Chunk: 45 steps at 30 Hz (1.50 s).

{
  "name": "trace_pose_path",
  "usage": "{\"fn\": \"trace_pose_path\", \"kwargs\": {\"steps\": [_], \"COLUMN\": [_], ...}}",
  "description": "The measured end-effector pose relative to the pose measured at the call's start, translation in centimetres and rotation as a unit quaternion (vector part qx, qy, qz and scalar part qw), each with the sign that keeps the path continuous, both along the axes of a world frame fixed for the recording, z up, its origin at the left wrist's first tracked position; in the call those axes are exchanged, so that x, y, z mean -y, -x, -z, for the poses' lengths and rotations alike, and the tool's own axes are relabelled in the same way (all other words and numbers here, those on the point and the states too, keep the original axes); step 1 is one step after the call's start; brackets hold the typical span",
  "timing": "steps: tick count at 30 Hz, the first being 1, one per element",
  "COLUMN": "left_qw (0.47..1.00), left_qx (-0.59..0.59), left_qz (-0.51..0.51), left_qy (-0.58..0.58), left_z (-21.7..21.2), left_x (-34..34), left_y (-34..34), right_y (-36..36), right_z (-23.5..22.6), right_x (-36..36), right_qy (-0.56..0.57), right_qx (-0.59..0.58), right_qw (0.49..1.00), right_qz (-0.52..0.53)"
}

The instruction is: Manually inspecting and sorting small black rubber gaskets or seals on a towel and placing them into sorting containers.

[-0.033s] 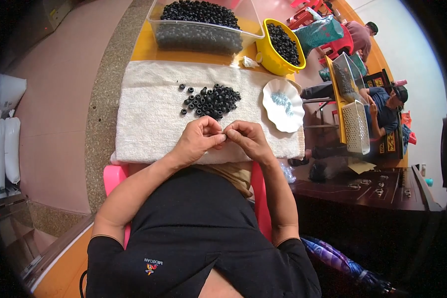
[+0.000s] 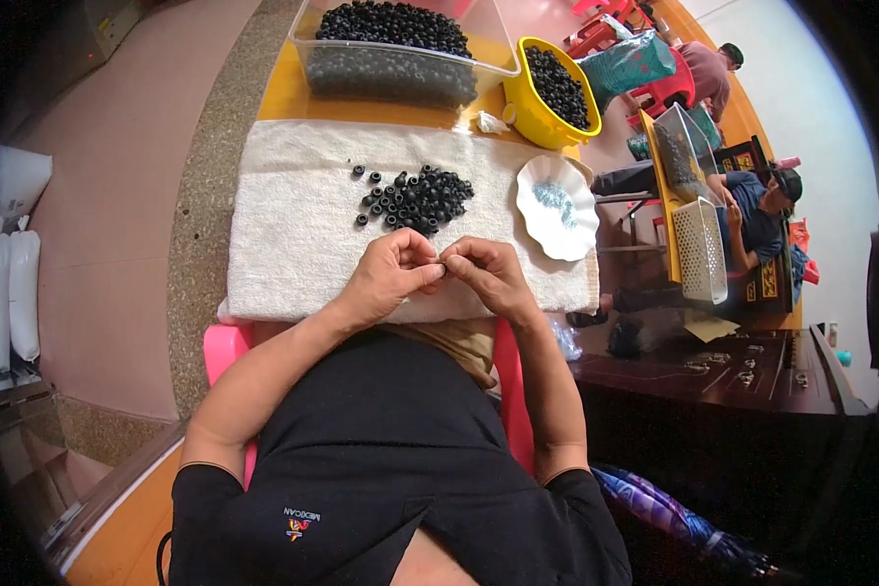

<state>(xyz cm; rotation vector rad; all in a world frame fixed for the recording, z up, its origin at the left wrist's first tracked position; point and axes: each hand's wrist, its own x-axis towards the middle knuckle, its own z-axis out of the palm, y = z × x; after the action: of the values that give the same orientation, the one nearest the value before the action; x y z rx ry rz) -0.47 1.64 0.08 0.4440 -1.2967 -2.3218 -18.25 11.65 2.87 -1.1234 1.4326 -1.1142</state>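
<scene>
My left hand (image 2: 389,275) and my right hand (image 2: 488,276) meet over the near part of a white towel (image 2: 288,215). Thumb and fingers are pinched together on each, and the fingertips nearly touch. A small dark bit shows between them, too hidden to name. Just beyond the fingers lies a loose pile of small black ring-like pieces (image 2: 422,198), with a few strays on its left side. To the right of the pile, a white scalloped dish (image 2: 569,242) holds tiny pale-blue bits.
Behind the towel stand a clear plastic bin (image 2: 391,76) and a yellow basket (image 2: 547,130), both full of black pieces. A crumpled tissue (image 2: 490,122) lies between them. A pink chair (image 2: 227,354) is under me. At right, a co-worker (image 2: 758,220) sits by a white perforated basket (image 2: 700,252).
</scene>
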Motion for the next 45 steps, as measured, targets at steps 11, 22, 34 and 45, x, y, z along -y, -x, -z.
{"fn": "trace_pose_path", "kwargs": {"steps": [11, 22, 34, 45], "left_qw": [1.000, 1.000, 1.000, 1.000], "left_qx": [-0.003, 0.007, 0.023, 0.026], "left_qz": [-0.002, -0.023, -0.015, 0.004], "left_qy": [-0.014, -0.010, 0.007, -0.004], "left_z": [0.6, 0.3, 0.2, -0.3], "left_x": [0.1, 0.0, 0.1, 0.3], "left_y": [0.0, 0.0, -0.2, 0.0], "right_y": [-2.9, -3.1, -3.2, -3.3], "right_z": [0.6, 0.1, 0.6, 0.5], "right_x": [-0.5, -0.9, -0.9, -0.9], "right_qy": [0.266, 0.322, 0.331, 0.342], "right_qx": [-0.272, -0.389, -0.412, -0.427], "right_qw": [0.912, 0.856, 0.843, 0.833], "right_qz": [0.155, 0.111, 0.099, 0.078]}}
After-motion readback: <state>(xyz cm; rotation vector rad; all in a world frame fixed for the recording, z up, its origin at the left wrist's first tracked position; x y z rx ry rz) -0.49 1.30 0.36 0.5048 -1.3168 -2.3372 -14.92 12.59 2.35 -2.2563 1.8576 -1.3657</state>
